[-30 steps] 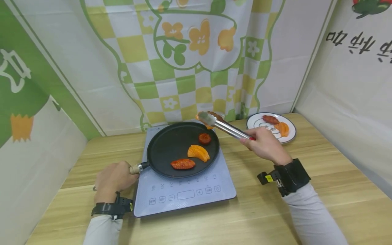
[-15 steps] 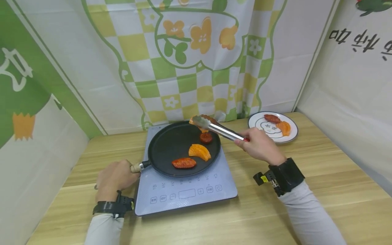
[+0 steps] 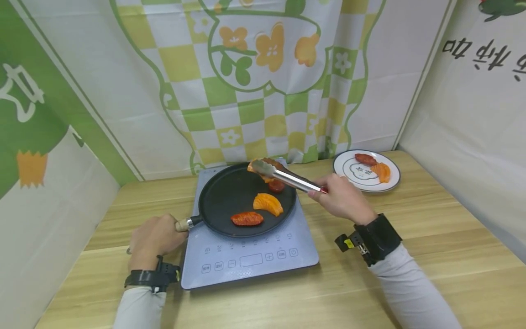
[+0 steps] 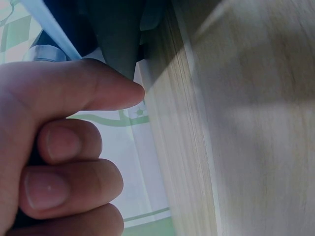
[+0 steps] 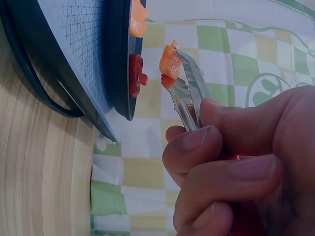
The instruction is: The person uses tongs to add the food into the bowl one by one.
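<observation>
My left hand (image 3: 154, 240) grips the wooden handle (image 3: 183, 225) of a round black frying pan (image 3: 222, 196); in the left wrist view its fingers curl round it. My right hand (image 3: 343, 196) holds metal tongs (image 3: 293, 179) with red on the grip. Pinched in their tips is an orange piece of food (image 5: 170, 61), ridged and glossy, held above the pan's far right side. In the pan lie a yellow-orange curved slice (image 3: 268, 204), a reddish scored oval piece (image 3: 247, 218) and a small round red piece (image 3: 276, 185), partly hidden by the tongs.
Under the pan stands a flat induction cooker (image 3: 250, 251) with touch buttons along its front. A white plate (image 3: 347, 170) at the back right bears a red piece and an orange slice. A patterned curtain (image 3: 246, 123) hangs behind the wooden table (image 3: 349, 292).
My right hand has moved left with the tongs, bringing the orange piece from beyond the pan's right rim to over the pan. My left hand keeps its grip on the handle.
</observation>
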Demonstrator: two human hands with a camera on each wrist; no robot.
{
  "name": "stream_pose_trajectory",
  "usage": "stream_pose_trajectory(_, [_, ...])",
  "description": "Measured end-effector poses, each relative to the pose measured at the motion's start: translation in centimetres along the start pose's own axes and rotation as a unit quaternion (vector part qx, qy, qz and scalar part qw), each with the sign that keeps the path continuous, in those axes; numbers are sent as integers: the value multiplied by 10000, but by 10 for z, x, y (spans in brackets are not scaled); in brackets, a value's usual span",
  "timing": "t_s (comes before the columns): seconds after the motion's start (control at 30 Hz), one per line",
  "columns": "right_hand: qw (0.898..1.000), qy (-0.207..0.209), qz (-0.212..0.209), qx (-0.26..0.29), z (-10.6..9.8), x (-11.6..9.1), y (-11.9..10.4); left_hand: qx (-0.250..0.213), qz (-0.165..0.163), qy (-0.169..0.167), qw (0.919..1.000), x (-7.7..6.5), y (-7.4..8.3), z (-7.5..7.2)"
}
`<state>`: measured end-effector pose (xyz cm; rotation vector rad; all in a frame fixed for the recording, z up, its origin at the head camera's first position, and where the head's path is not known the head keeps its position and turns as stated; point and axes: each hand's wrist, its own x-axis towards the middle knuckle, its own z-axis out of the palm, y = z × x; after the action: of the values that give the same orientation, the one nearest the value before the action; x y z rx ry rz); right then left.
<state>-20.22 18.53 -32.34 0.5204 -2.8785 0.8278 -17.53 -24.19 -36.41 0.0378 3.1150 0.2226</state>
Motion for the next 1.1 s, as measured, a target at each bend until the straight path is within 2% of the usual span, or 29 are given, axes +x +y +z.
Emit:
stream_pose_trajectory(0.4, [9998,-34,35,-213,9,4,-9,51,5,-16,10000,-1,-1,0])
stream_pose_trajectory(0.87, [9967,3,-102,-802,17,9,-19,29,-3,26,10000,0,2,0])
stream_pose_trajectory(1.1, [9954,-26,-13,-959,21,8,-24,0,-1,8,10000,0,1,0])
